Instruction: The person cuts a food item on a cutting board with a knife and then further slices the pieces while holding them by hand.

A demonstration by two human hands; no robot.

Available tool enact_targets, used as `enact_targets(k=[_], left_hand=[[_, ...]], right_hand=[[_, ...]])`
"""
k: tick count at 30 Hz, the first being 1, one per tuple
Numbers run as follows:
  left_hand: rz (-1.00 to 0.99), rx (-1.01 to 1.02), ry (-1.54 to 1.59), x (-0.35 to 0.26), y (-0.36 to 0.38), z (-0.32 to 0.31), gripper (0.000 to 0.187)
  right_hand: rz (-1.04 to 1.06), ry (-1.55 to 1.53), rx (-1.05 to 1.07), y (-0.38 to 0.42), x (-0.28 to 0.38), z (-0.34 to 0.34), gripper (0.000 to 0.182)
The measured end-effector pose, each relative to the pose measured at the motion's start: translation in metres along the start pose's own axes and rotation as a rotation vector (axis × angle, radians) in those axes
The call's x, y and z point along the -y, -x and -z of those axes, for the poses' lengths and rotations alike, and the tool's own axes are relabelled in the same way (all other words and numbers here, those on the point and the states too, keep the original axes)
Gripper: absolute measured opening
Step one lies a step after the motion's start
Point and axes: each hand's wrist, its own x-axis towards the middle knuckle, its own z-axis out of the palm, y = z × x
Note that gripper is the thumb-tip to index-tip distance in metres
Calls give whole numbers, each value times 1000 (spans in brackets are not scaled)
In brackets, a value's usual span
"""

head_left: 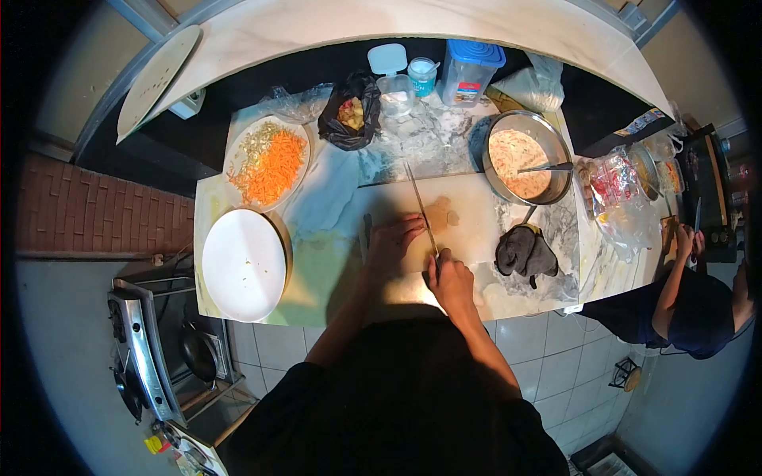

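My right hand [452, 284] is wrapped round the handle of a long kitchen knife [424, 205], its blade pointing away from me over a white cutting board [468, 234]. Left of the blade, close to it, my left hand [394, 239] rests on the board with its fingers drawn together. Whatever lies under those fingers is hidden. A thin brownish patch [441, 214], a slice or a wet stain, shows on the board right of the blade.
A plate [303, 176] of shredded carrot and pale chopped pieces stands left, behind a white plate [243, 266]. On the right are a steel bowl [565, 170] of creamy mixture and a dark crumpled cloth [526, 252]. Containers line the back. Another person [690, 313] works far right.
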Motion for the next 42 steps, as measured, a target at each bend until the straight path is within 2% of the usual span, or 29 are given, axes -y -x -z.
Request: enact_targets(k=[8, 14, 18, 20, 24, 26, 36, 38, 42], left_hand=[[-67, -37, -45, 4, 2, -2, 13], [-10, -28, 27, 9, 4, -4, 13], [-40, -56, 60, 6, 2, -4, 12], [-5, -46, 4, -11, -2, 4, 11], [-44, -40, -89, 3, 2, -1, 10], [37, -16, 109, 6, 2, -3, 11], [101, 8, 90, -3, 1, 0, 12], [97, -35, 256, 5, 4, -5, 12], [75, -36, 369, 22, 7, -10, 14]], right_hand=[[2, -25, 20, 1, -1, 0, 21], [-11, -18, 27, -2, -2, 1, 22], [8, -48, 34, -2, -2, 1, 21], [-5, -27, 52, -2, -2, 0, 21], [12, -20, 34, -1, -2, -1, 21], [11, -27, 30, -1, -1, 1, 21], [15, -123, -9, -4, 1, 2, 21], [17, -114, -6, -5, 2, 3, 21], [7, -102, 4, -6, 2, 1, 21]])
